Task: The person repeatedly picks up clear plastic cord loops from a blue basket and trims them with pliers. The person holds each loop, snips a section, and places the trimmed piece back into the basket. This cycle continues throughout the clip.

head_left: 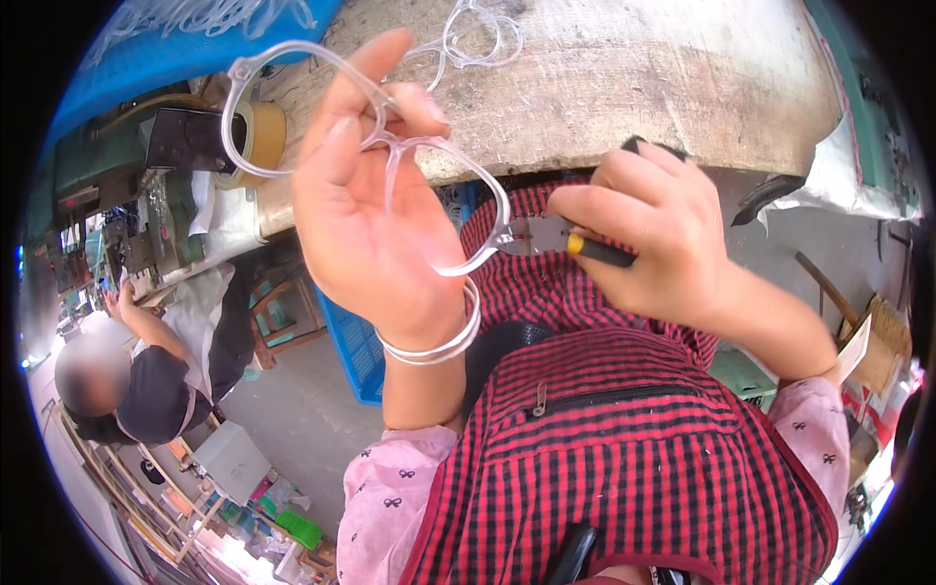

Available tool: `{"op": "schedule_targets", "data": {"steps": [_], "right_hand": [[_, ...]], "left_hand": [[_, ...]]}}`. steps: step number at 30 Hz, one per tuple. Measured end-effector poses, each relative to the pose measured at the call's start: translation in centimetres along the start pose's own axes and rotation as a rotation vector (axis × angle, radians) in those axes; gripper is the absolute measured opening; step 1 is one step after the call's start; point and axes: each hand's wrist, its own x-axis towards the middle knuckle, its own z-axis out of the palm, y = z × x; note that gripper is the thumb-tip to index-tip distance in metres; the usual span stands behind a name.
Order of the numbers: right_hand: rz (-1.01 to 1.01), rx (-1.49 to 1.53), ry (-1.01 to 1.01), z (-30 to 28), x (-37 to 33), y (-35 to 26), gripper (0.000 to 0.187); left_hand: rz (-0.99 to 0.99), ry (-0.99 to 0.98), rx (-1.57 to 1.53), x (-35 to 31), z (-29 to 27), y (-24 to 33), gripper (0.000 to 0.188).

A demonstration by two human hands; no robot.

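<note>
My left hand [380, 234] is raised over the table's near edge, palm turned up. Thumb and fingers pinch a clear plastic eyeglass frame [393, 146] near its bridge, one rim extending to the left and the other toward my right hand. My right hand [648, 229] is wrapped around cutting pliers [603, 250] with black and yellow handles. Their metal jaws meet the outer end of the right rim; whether they are closed on the plastic cannot be told. No lenses can be made out in the frame.
More clear frames [483, 44] lie on the worn wooden table [624, 88]. A blue basket [107, 93] of clear pieces stands at the upper left, near a tape roll [265, 136] and a dark flat object [185, 139]. Below is a blue crate [351, 341]. Another person [161, 380] sits at left.
</note>
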Motion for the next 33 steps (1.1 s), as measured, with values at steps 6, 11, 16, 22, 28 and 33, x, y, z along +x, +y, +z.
{"op": "schedule_targets", "data": {"steps": [6,11,16,22,28,33], "right_hand": [[0.137,-0.166,-0.007,-1.0,0.7,-2.4,0.055],[0.241,-0.153,-0.023,0.1,-0.1,-3.5,0.053],[0.595,1.052,-0.198,1.5,-1.4,-1.7,0.032],[1.092,1.38,-0.104,-1.2,-5.1,1.9,0.063],[0.957,1.2,-0.374,0.3,-4.5,-0.6,0.065],[0.899,1.039,-0.305,-0.6,-5.6,-1.3,0.056]], "left_hand": [[0.302,0.073,0.282,-0.2,1.2,0.3,0.052],[0.502,0.144,0.502,-1.2,1.9,-0.2,0.05],[0.368,0.069,0.782,-3.7,-0.6,2.2,0.046],[-0.195,-0.832,1.819,-2.7,-7.0,12.2,0.039],[0.734,-0.456,1.541,6.2,-5.6,2.6,0.017],[0.523,-0.515,1.35,16.0,-5.0,-9.0,0.028]]}}
